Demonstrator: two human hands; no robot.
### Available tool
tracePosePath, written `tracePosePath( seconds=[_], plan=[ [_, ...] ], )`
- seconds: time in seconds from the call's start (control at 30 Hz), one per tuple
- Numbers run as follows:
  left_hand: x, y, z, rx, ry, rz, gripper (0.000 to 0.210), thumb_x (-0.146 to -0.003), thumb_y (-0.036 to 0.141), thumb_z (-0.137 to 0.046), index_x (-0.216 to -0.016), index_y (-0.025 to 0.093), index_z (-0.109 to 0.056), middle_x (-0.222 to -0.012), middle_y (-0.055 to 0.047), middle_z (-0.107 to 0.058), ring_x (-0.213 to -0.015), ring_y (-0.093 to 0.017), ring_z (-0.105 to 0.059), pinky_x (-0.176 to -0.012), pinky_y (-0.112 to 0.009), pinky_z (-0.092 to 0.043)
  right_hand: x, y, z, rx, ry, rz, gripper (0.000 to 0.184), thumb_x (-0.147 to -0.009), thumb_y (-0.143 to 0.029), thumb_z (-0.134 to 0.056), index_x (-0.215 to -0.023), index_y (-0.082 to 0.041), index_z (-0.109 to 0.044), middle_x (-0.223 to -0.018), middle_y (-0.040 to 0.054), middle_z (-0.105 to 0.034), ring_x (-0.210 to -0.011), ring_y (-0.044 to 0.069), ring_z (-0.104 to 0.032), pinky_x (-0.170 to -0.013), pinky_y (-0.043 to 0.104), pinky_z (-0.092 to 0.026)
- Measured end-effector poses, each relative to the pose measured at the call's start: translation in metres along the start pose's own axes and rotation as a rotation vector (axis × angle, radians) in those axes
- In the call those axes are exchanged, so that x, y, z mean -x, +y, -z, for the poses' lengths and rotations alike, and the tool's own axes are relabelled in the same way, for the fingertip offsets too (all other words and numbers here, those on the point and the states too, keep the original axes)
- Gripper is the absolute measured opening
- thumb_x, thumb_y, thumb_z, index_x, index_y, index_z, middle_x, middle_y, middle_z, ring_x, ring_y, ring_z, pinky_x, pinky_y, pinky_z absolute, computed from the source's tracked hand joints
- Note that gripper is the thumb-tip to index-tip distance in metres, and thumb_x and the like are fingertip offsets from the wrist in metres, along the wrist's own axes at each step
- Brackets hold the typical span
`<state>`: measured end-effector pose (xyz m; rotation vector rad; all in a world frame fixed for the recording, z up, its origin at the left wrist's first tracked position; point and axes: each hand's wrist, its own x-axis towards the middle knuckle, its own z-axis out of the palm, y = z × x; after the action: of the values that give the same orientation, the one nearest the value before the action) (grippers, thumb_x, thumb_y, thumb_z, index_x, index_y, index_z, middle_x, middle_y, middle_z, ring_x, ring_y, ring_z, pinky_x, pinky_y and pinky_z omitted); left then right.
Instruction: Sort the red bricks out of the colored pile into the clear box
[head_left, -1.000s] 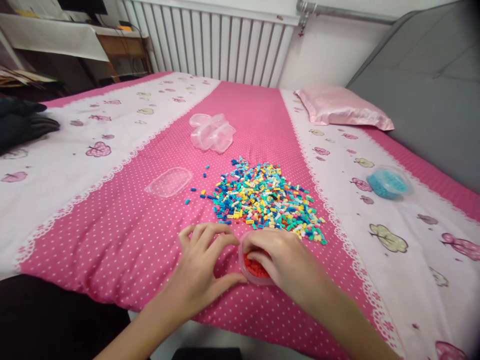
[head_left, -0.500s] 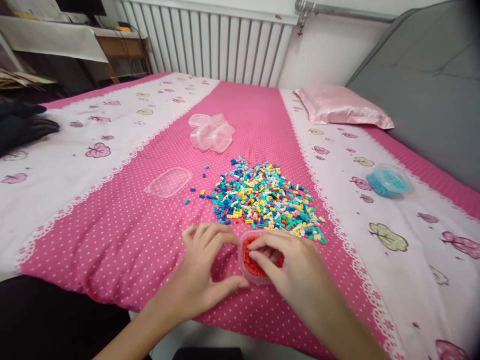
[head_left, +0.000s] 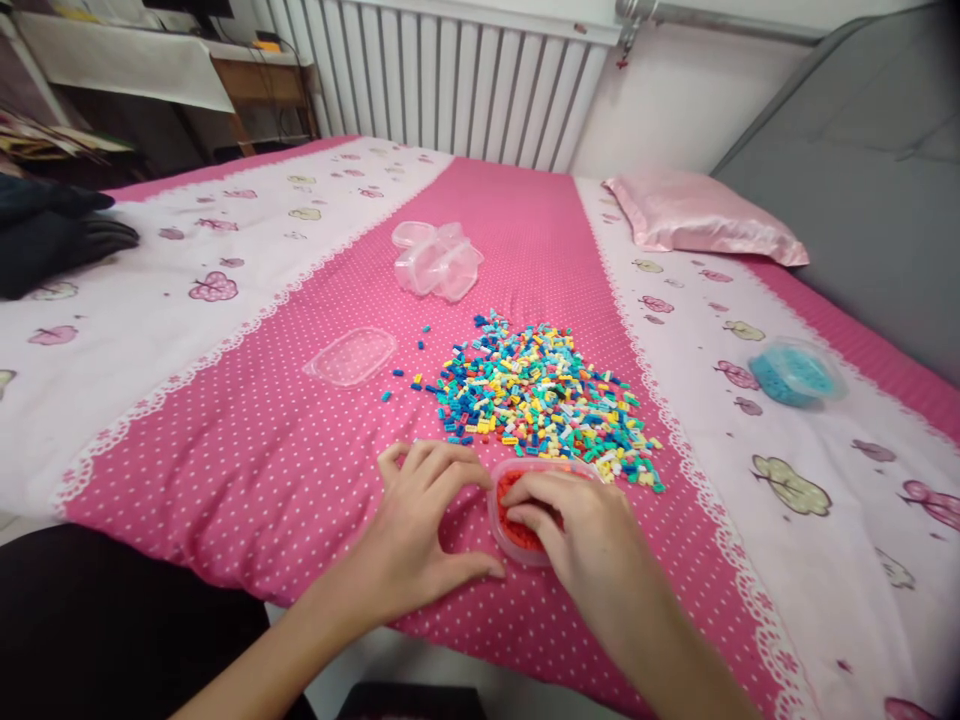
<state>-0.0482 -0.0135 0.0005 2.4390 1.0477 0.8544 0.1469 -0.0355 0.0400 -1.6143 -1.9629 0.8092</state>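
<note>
Red bricks point(head_left: 508, 530) sit in a clear tub point(head_left: 493, 515), six o'clock of the mixed heap point(head_left: 541, 392). The right hand point(head_left: 586, 520) dips in, fingertips nearly together; any pinched brick I can't tell. At nine o'clock, the left hand point(head_left: 424, 515) curves wide, gripping nothing. Red and two-o'clock's blue pieces point(head_left: 787, 375) seem largely separated; other colours remain mixed.

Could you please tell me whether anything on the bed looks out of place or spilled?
A few stray pieces lie left of the main heap, near the clear lid, so they look scattered. The heap itself sits loose directly on the bedspread, as if tipped out. I see no obvious damage.
</note>
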Motion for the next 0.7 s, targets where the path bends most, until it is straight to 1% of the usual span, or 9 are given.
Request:
tracePosePath(
  seconds=[0.07, 0.13, 0.23, 0.33, 0.47, 0.6, 0.7],
  plan=[
    [0.0001, 0.0003, -0.0001, -0.008, 0.001, 0.003, 0.059, -0.076, 0.067, -0.074, -0.112, 0.025, -0.054, -0.117, -0.003, -0.063, -0.107, -0.027, -0.055, -0.096, -0.043, -0.026, 0.0014, 0.0023, -0.0003, 0.014, -0.025, -0.004, 0.026, -0.087, -0.001, -0.058, -0.075, -0.021, -0.071, -0.081, -0.0013, -0.074, -0.077, 0.017, -0.067, -0.078, 0.032, -0.047],
    [0.0001, 0.0004, -0.0002, -0.020, -0.001, 0.010, 0.057, -0.077, 0.068, -0.073, -0.110, 0.025, -0.056, -0.117, -0.004, -0.064, -0.107, -0.028, -0.055, -0.096, -0.043, -0.028, 0.0026, 0.0048, -0.0004, 0.034, -0.011, 0.022, 0.027, -0.087, 0.000, -0.057, -0.076, -0.021, -0.070, -0.081, -0.0011, -0.072, -0.076, 0.017, -0.065, -0.078, 0.033, -0.047],
    [-0.0003, 0.0001, 0.0000, -0.031, -0.003, 0.020, 0.059, -0.075, 0.070, -0.073, -0.109, 0.025, -0.058, -0.117, -0.005, -0.064, -0.108, -0.028, -0.056, -0.098, -0.044, -0.029, 0.0021, 0.0068, 0.0001, 0.112, 0.109, 0.080, 0.029, -0.086, 0.001, -0.056, -0.083, -0.022, -0.073, -0.089, 0.0026, -0.069, -0.086, 0.020, -0.061, -0.081, 0.035, -0.046],
    [-0.0006, -0.0008, 0.0007, -0.031, 0.000, 0.021, 0.061, -0.074, 0.071, -0.073, -0.110, 0.025, -0.057, -0.118, -0.005, -0.064, -0.109, -0.028, -0.056, -0.098, -0.045, -0.028, -0.0007, 0.0057, 0.0003, 0.213, 0.195, 0.127, 0.025, -0.083, -0.001, -0.065, -0.086, -0.023, -0.076, -0.089, 0.0047, -0.064, -0.090, 0.023, -0.057, -0.079, 0.037, -0.045],
    [-0.0006, -0.0014, 0.0017, -0.040, 0.008, 0.027, 0.061, -0.075, 0.072, -0.072, -0.111, 0.026, -0.056, -0.118, -0.006, -0.064, -0.110, -0.029, -0.056, -0.098, -0.046, -0.028, -0.0028, 0.0039, -0.0013, 0.305, 0.214, 0.189, 0.019, -0.080, -0.007, -0.076, -0.082, -0.026, -0.078, -0.084, 0.0040, -0.061, -0.088, 0.024, -0.054, -0.075, 0.036, -0.043],
    [-0.0001, -0.0010, 0.0017, -0.042, 0.002, 0.034, 0.060, -0.075, 0.071, -0.072, -0.111, 0.025, -0.056, -0.118, -0.006, -0.065, -0.110, -0.029, -0.055, -0.098, -0.046, -0.028, -0.0031, 0.0056, -0.0027, 0.334, 0.231, 0.219, 0.018, -0.078, -0.009, -0.079, -0.080, -0.026, -0.078, -0.083, 0.0039, -0.061, -0.086, 0.023, -0.053, -0.073, 0.036, -0.041],
    [0.0001, -0.0009, 0.0008, -0.035, 0.012, 0.015, 0.061, -0.075, 0.071, -0.072, -0.111, 0.025, -0.056, -0.117, -0.006, -0.065, -0.109, -0.029, -0.056, -0.097, -0.046, -0.028, -0.0044, 0.0079, -0.0034, 0.368, 0.260, 0.271, 0.017, -0.079, -0.009, -0.079, -0.079, -0.026, -0.077, -0.083, 0.0031, -0.062, -0.086, 0.022, -0.052, -0.073, 0.035, -0.039]
  ],
)
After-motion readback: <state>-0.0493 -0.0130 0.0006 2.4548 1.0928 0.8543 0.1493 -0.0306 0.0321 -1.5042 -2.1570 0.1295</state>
